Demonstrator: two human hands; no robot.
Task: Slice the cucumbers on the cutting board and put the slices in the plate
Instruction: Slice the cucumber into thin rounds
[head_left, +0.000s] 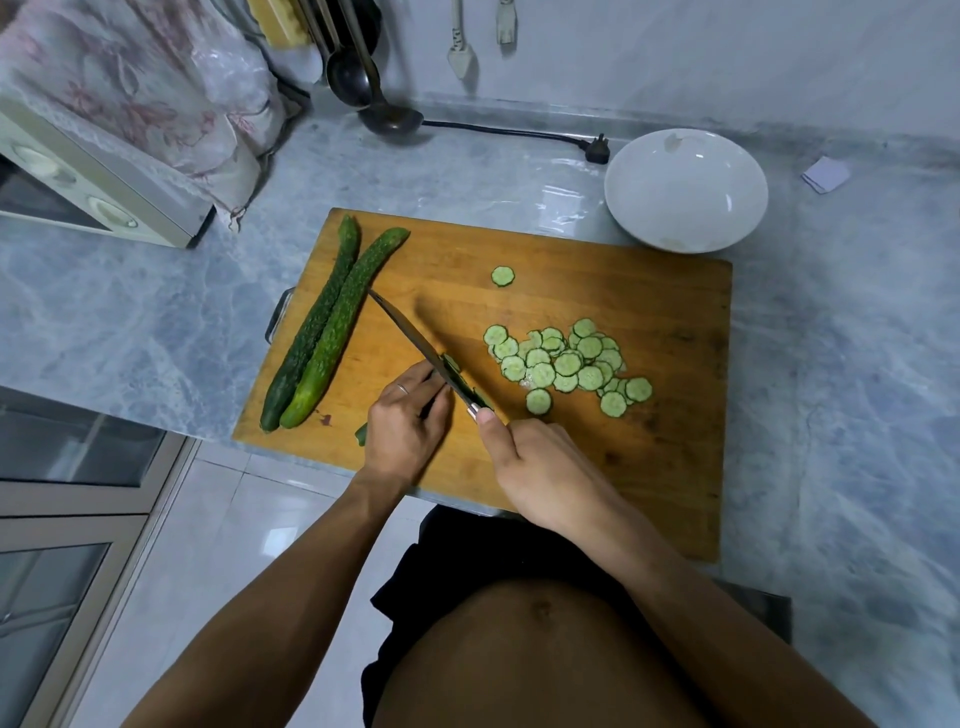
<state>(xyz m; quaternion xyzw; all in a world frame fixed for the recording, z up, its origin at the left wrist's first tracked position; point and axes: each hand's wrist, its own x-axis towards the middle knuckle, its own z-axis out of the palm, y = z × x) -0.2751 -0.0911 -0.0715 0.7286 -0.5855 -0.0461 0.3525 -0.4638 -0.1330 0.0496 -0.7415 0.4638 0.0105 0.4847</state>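
Note:
A wooden cutting board (597, 291) lies on the marble counter. Two whole cucumbers (332, 327) lie side by side on its left part. My left hand (405, 421) curls over a short cucumber piece, mostly hidden, with its green end (362, 435) showing at the board's front edge. My right hand (540, 467) grips the knife (415, 343), whose blade stands against my left fingers with cucumber bits stuck to it. A pile of several slices (569, 364) lies right of the blade, and one slice (503, 276) sits apart farther back. The white plate (685, 189) stands empty behind the board's right corner.
A toaster oven (93, 197) under a floral cloth stands at the back left. A ladle (389, 122) and a black plug with cord (596, 149) lie near the wall. A small paper scrap (826, 174) lies at the right. The board overhangs the counter's front edge.

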